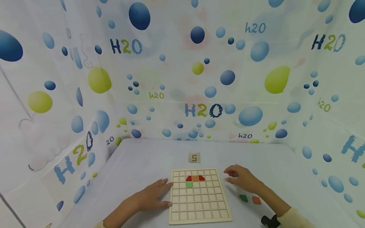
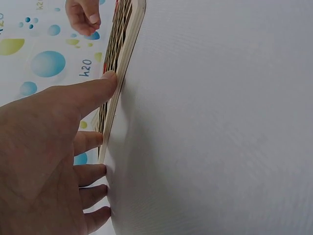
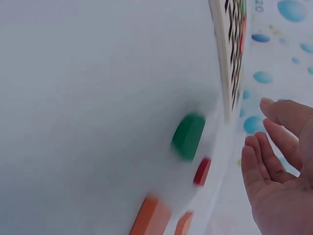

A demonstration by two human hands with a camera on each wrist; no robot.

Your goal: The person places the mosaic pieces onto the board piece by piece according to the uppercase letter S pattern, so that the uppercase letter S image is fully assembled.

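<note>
Head view: four blocks (image 1: pixel 195 178) set in the board (image 1: pixel 203 199); loose blocks (image 1: pixel 257 200) remain lower right.
I see the left hand (image 1: pixel 150 196) spread against its edge, right hand (image 1: pixel 243 178) relaxed, empty.

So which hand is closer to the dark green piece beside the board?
Right: the right hand hovers near the dark green piece; the left hand is across the board, touching its left edge.
</note>
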